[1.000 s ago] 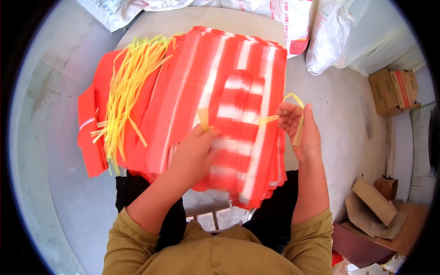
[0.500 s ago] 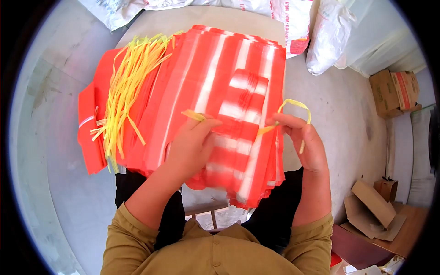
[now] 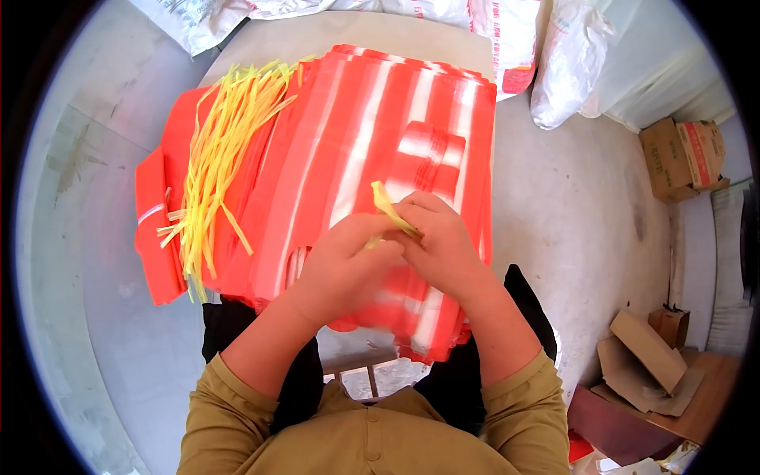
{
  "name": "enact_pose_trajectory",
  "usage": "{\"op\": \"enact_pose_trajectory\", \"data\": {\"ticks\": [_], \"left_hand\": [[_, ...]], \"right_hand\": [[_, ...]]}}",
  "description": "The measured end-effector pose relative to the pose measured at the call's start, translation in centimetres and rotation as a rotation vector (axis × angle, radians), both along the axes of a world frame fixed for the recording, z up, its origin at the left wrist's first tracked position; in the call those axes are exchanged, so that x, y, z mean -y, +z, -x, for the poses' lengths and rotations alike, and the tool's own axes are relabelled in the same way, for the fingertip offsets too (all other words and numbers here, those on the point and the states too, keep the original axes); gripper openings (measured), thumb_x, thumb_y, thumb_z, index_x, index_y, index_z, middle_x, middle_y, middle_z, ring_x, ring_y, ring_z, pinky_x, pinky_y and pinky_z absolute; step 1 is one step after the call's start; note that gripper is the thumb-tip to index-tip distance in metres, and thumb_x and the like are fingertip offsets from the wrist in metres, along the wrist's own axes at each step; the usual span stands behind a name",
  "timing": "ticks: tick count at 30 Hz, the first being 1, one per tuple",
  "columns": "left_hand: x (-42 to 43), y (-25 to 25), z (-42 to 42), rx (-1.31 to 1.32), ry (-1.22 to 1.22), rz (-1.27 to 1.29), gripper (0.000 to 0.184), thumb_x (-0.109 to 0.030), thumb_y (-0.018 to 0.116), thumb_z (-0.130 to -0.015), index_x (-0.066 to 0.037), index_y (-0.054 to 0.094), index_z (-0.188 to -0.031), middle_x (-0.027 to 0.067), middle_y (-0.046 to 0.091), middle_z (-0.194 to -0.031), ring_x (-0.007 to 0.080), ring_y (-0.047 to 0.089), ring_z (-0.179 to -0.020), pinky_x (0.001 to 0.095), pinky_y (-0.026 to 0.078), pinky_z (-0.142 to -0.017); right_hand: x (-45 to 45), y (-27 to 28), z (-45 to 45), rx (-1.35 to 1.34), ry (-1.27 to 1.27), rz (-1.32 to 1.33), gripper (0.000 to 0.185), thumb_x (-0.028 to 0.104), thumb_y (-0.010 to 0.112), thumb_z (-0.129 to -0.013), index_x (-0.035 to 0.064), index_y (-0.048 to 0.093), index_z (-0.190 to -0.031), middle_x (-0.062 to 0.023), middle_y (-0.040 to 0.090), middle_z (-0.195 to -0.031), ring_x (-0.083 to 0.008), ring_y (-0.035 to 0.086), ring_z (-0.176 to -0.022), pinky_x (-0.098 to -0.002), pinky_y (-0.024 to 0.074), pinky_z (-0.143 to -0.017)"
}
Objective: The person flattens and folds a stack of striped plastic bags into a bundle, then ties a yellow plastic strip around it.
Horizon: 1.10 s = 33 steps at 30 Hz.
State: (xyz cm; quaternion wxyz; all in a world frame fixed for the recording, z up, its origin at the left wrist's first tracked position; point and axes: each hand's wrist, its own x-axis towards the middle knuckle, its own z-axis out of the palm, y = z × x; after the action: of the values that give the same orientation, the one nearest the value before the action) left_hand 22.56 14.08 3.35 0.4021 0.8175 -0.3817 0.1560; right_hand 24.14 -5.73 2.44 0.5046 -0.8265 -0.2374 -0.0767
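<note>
My left hand [image 3: 352, 257] and my right hand [image 3: 435, 237] meet over a folded bundle of red-and-white striped plastic bags [image 3: 427, 154]. Both hands are closed on a yellow plastic strip [image 3: 386, 204], whose end sticks up between them. The lower part of the bundle lies partly hidden under my hands. Beneath it is a large stack of striped plastic sheets [image 3: 340, 127], perhaps bags. A pile of loose yellow strips [image 3: 229, 150] rests on the left side of the stack.
A folded red bundle [image 3: 154, 214] with a pale tie lies at the far left. White sacks [image 3: 570, 63] stand behind the table [image 3: 317, 32]. Cardboard boxes [image 3: 681, 162] sit at the right, with an opened carton [image 3: 641, 364] lower down.
My right hand has moved left from the bundle's right edge to meet my left hand. The strip's looped end, earlier out at the right, is now gathered between both hands.
</note>
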Motion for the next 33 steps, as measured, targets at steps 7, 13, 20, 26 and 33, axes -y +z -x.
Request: {"op": "enact_pose_trajectory", "data": {"ticks": [7, 13, 20, 26, 33], "left_hand": [[0.1, 0.9, -0.1, -0.286, 0.123, 0.117, 0.033, 0.001, 0.067, -0.089, -0.002, 0.065, -0.122, 0.0189, 0.071, -0.117, 0.0406, 0.068, -0.105, 0.0462, 0.057, -0.089], [0.5, -1.0, -1.6, -0.086, 0.148, 0.045, 0.035, 0.004, 0.071, -0.088, 0.0, 0.067, -0.123, 0.0171, 0.067, -0.1, 0.037, 0.067, -0.092, 0.0433, 0.054, -0.077], [0.9, -0.8, -1.8, -0.407, 0.291, 0.099, 0.007, -0.003, 0.073, -0.094, 0.002, 0.072, -0.098, 0.0128, 0.063, -0.088, 0.0269, 0.063, -0.076, 0.0364, 0.051, -0.069], [1.3, -1.1, -2.0, -0.384, 0.307, 0.045, 0.008, -0.007, 0.074, -0.094, -0.001, 0.072, -0.099, 0.0133, 0.06, -0.085, 0.0298, 0.061, -0.076, 0.0404, 0.049, -0.069], [1.2, -1.4, -2.0, -0.155, 0.233, -0.072, 0.015, -0.003, 0.073, -0.09, -0.004, 0.07, -0.104, 0.014, 0.061, -0.091, 0.0353, 0.063, -0.087, 0.0447, 0.051, -0.074]], "right_hand": [[0.4, 0.5, -0.4, -0.032, 0.039, 0.063, 0.01, 0.011, 0.075, -0.092, 0.0033, 0.071, -0.097, -0.0134, 0.065, -0.087, -0.036, 0.063, -0.086, -0.0482, 0.0483, -0.074], [0.6, 0.3, -0.1, -0.059, 0.058, 0.099, 0.014, 0.014, 0.074, -0.094, 0.0021, 0.069, -0.1, -0.0143, 0.068, -0.092, -0.0367, 0.065, -0.089, -0.0489, 0.0497, -0.082], [0.4, 0.2, 0.4, -0.293, -0.085, -0.052, 0.019, 0.003, 0.076, -0.089, 0.0012, 0.065, -0.104, -0.0165, 0.069, -0.094, -0.0372, 0.067, -0.091, -0.0443, 0.0542, -0.079], [0.6, -0.3, -0.1, 0.283, -0.115, 0.221, 0.018, -0.002, 0.07, -0.084, 0.0015, 0.067, -0.101, -0.0142, 0.067, -0.094, -0.0341, 0.065, -0.086, -0.0425, 0.0543, -0.077], [1.0, -0.9, -0.3, 0.32, -0.135, 0.372, 0.019, -0.005, 0.067, -0.081, 0.0007, 0.071, -0.098, -0.0123, 0.066, -0.104, -0.0326, 0.064, -0.096, -0.0437, 0.0538, -0.083]]}}
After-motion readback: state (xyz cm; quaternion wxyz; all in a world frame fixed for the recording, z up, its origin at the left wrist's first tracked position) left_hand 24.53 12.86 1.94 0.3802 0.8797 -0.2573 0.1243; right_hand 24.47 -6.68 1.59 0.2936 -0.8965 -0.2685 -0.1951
